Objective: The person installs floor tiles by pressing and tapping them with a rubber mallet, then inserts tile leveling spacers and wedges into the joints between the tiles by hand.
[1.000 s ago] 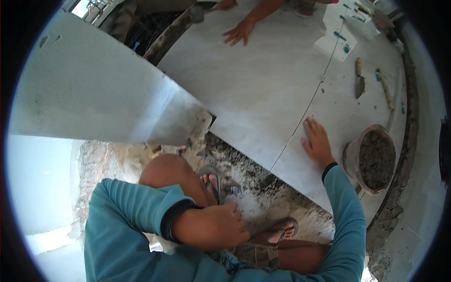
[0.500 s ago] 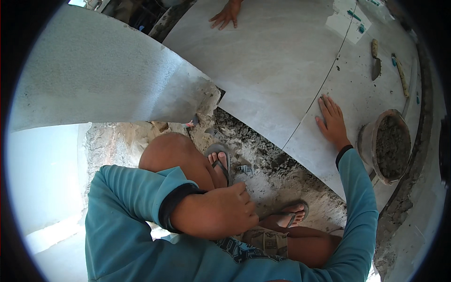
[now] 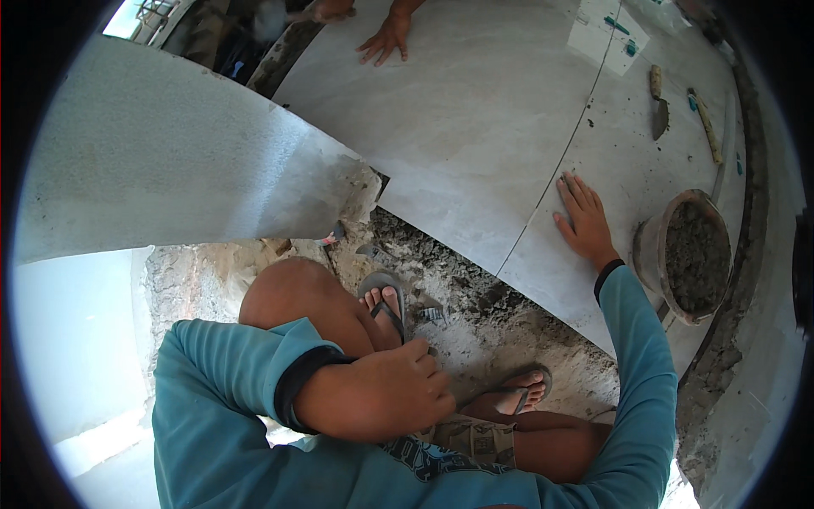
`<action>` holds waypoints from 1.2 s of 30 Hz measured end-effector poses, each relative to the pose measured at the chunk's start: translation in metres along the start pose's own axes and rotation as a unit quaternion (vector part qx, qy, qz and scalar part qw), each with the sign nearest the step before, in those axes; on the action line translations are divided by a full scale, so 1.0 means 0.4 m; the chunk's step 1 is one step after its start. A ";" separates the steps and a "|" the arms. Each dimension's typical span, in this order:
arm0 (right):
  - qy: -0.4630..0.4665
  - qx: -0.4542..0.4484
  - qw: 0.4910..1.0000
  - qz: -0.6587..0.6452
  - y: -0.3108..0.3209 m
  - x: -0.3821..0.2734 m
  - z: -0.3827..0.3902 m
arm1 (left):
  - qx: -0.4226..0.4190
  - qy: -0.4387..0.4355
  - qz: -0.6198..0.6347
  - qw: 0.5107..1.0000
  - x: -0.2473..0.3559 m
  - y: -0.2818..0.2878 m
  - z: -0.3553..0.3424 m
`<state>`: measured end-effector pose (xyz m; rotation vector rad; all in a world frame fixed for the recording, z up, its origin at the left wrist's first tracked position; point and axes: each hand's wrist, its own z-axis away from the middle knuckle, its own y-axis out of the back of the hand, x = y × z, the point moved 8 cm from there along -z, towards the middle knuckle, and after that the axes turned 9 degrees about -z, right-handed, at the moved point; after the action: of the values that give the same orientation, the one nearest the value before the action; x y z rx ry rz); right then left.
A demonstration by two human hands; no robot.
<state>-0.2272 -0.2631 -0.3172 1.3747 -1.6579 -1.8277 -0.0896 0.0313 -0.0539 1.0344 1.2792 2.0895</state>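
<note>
My right hand (image 3: 582,216) lies spread and palm down on a large pale grey tile (image 3: 441,144), beside a straight seam. A bucket of grey mortar (image 3: 695,254) stands just right of it, and a trowel with a wooden handle (image 3: 660,110) lies beyond. A long tool with a light handle (image 3: 708,127) lies near the right edge. My left hand (image 3: 398,390) hangs over my lap near my knee, fingers curled; whether it holds anything is hidden.
A co-worker's hand (image 3: 388,38) rests spread on the tile's far part, another near the top edge. A grey slab (image 3: 170,144) spans the left. Rough mortar and rubble (image 3: 449,297) lie by my sandalled feet. Green levelling clips (image 3: 627,47) sit at top right. A wall runs along the right.
The view shifts slightly. The co-worker's spread hand has moved a little nearer the tile's left edge. My right hand stays flat on the tile and my left stays curled.
</note>
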 end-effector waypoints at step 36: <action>-0.035 0.035 0.999 -0.023 0.000 -0.013 -0.029 | -0.031 -0.018 0.019 0.999 0.000 0.000 0.004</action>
<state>-0.2152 -0.2659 -0.3134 1.4040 -1.7539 -1.8807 -0.0883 0.0320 -0.0535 1.0723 1.1786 2.1160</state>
